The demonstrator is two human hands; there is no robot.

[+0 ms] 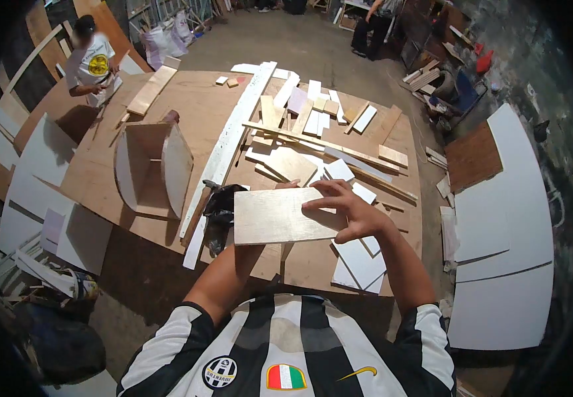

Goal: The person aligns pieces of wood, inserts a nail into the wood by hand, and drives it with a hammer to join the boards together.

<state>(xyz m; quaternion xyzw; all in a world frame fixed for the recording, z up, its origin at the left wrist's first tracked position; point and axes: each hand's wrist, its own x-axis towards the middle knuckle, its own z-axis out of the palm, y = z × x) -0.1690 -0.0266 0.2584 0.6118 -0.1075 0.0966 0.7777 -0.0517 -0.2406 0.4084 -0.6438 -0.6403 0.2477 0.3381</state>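
Note:
A pale rectangular wooden board (270, 217) is held up in front of my chest, above the near part of the worktable (213, 122). My right hand (346, 208) lies over the board's right end, its fingers on the top face and the thumb near the lower edge. My left hand (289, 184) is mostly hidden under the board; only fingertips show past the far edge, and the forearm comes up from below. Just left of the board sits a black plastic bag (221, 205). Wooden offcuts and white pieces (359, 264) lie beyond and to the right.
A curved wooden box frame (154, 169) stands on the table's left. Long white strips (237, 142) run front to back. One person (91, 63) works at the far left; another (374, 26) stands at the back. White panels (505, 278) are at the right.

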